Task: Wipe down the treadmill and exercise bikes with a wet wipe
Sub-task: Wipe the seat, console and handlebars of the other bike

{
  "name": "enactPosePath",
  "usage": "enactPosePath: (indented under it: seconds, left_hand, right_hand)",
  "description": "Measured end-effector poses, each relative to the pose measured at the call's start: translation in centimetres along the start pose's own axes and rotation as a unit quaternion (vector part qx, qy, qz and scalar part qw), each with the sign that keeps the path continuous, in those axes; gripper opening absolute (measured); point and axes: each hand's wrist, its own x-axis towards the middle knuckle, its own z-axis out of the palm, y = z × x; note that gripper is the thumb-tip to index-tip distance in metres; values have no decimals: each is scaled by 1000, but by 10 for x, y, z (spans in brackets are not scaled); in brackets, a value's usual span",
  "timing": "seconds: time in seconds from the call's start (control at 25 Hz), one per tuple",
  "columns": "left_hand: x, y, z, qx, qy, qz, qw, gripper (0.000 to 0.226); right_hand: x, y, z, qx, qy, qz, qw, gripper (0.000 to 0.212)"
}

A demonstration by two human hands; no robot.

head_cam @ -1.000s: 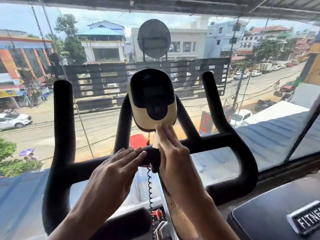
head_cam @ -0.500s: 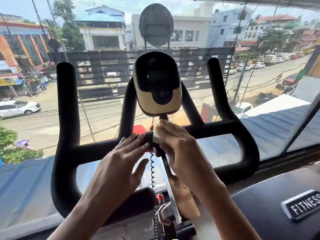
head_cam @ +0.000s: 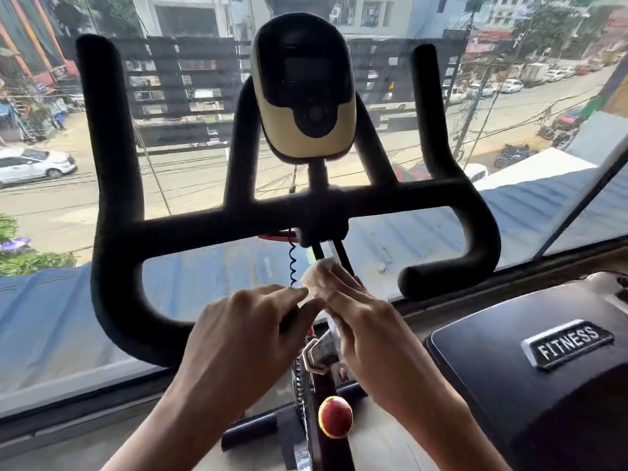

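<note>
Head view: nearest the camera, a red knob [head_cam: 335, 416] sits low on the exercise bike's frame, between the two forearms. Above it the left hand [head_cam: 244, 334] reaches in with its fingers nearly straight and close together, forefinger and thumb narrowed on the lower corner of the wet wipe [head_cam: 317, 278]. The right hand [head_cam: 370, 338] meets it from the other side, its fingers laid over the white wipe and holding it bunched against the stem just beneath the handlebar [head_cam: 204, 226]. A black coiled cable [head_cam: 293, 263] hangs just left of the wipe. To the right stands a dark machine housing with a FITNESS badge [head_cam: 567, 345]. Higher up, the yellow-and-black console [head_cam: 306, 93] rises from the middle of the handlebar. Beyond the window lies a street with a white car [head_cam: 34, 164].
</note>
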Motion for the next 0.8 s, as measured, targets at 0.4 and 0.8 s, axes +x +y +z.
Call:
enactPosePath:
  seconds: [0.4,0.8]
  left_hand:
    - [-3,2,3,45,32,-5,998,45]
    - [-3,-1,7,54,30,8,998,46]
  right_hand:
    - [-15,-12,10,-100,49,39,993,47]
    - [-40,-22,2,-66,61,131,987,48]
